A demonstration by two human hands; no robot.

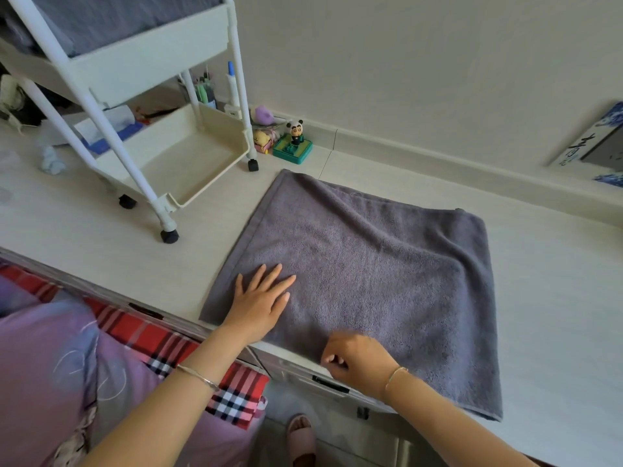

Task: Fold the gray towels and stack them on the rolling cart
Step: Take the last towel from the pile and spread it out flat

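Observation:
A gray towel point(381, 267) lies spread flat on the pale counter point(556, 298), its near edge hanging slightly over the front. My left hand point(261, 303) presses flat on the towel's near left part, fingers straight and spread. My right hand point(354, 360) hovers at the towel's near edge with fingers curled; whether it pinches the cloth is unclear. The white rolling cart point(158, 67) stands on the counter at the left, with folded gray towels point(111, 21) in its upper tray and an empty lower tray point(188, 153).
Small toys, among them a panda figure point(296, 131), sit by the wall behind the cart. A cup of pens point(204, 91) stands beyond the cart. A blue patterned box point(596, 143) leans at the far right. Plaid bedding point(161, 342) lies below the counter's left front.

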